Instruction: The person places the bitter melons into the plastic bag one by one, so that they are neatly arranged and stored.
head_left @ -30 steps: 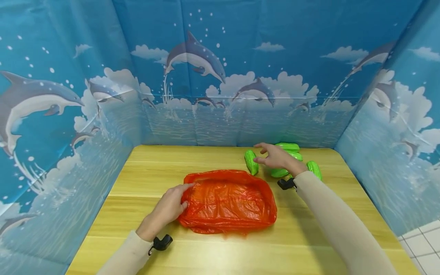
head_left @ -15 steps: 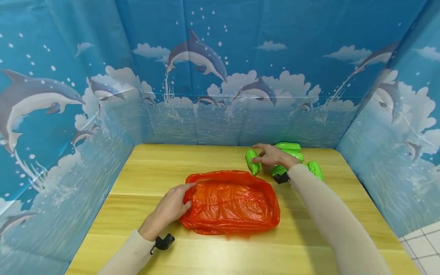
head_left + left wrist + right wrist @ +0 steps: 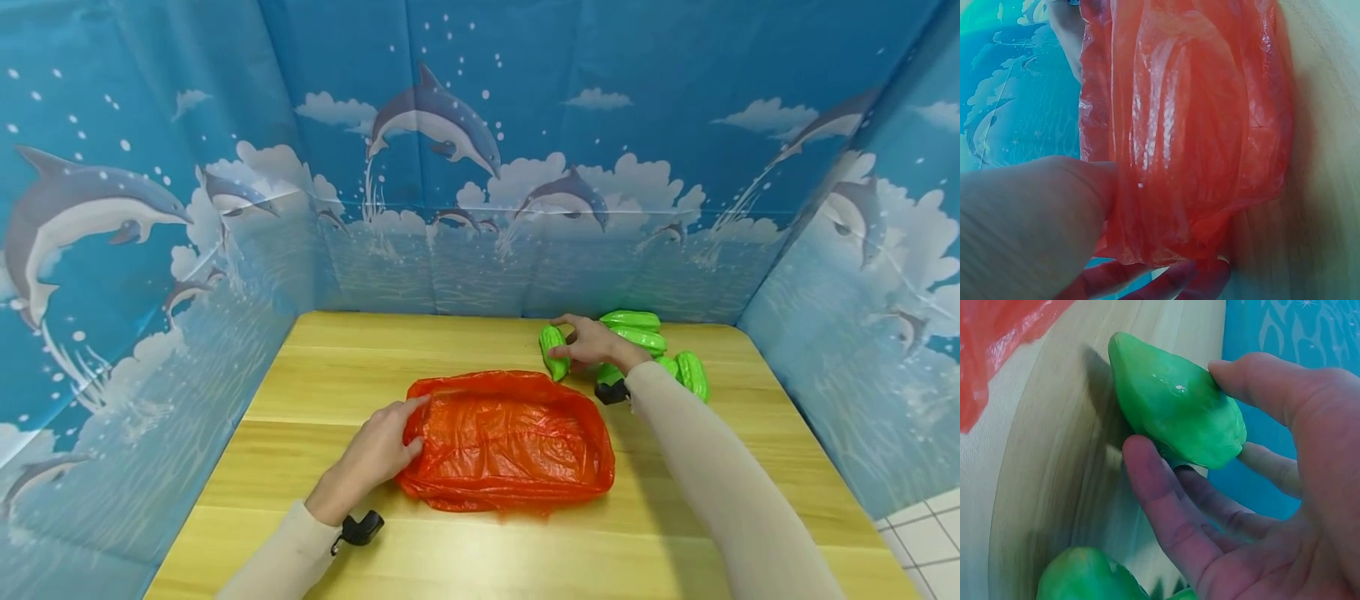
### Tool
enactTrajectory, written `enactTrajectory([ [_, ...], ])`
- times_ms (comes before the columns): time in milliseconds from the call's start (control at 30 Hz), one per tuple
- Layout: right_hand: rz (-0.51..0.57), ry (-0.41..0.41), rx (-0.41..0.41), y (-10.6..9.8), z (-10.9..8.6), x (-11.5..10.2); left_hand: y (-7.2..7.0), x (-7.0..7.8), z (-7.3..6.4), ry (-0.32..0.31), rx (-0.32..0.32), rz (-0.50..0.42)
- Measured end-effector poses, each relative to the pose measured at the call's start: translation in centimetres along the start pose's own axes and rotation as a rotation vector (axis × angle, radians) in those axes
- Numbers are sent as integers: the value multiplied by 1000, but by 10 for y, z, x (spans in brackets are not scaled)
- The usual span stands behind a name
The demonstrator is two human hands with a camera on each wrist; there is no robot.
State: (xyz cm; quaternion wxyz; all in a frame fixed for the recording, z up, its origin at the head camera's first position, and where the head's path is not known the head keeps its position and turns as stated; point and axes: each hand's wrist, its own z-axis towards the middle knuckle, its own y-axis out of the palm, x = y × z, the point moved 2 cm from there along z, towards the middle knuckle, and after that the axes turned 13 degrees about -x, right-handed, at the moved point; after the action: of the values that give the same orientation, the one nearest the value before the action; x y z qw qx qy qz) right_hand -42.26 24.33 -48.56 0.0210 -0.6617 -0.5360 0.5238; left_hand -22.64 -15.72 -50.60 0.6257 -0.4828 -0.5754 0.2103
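A red plastic bag (image 3: 510,442) lies spread open in a rough rectangle on the wooden table. At its left rim is my left hand (image 3: 375,446), gripping the film; fingers (image 3: 1172,281) show behind the plastic in the left wrist view. Toward the table's back, my right hand (image 3: 592,340) pinches a green, ridged, pod-shaped fruit (image 3: 553,350) between thumb and fingers. That fruit's narrow tip points away from the palm in the right wrist view, where its glossy skin (image 3: 1172,400) shows. Its exact kind is unclear.
Several more green fruits (image 3: 637,337) lie close together right of my right hand, partly hidden by it. One (image 3: 692,375) lies at the right of that group. A blue dolphin-print sheet (image 3: 480,167) walls the table (image 3: 337,350) at back and sides.
My right hand has come down and in onto the leftmost green fruit, and its fingers have closed round it. The left hand stays at the bag's rim. The head view has shifted slightly.
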Motion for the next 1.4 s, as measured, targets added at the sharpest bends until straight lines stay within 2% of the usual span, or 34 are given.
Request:
enactTrajectory([
  [167,12,-3,4,-1,1,2,0,0,0,4,4,6],
  [267,29,-4,16,3,-8,-8,-1,0,-1,7,6,5],
  [633,50,15,74,6,-13,-8,-2,1,0,1,16,14],
  [967,85,-60,61,0,-17,5,-1,2,1,-14,10,2],
  [1167,151,-60,78,1,-26,-7,0,2,2,-21,9,-3],
  [1400,145,-100,116,-1,-34,-19,1,4,3,-44,-2,-11],
])
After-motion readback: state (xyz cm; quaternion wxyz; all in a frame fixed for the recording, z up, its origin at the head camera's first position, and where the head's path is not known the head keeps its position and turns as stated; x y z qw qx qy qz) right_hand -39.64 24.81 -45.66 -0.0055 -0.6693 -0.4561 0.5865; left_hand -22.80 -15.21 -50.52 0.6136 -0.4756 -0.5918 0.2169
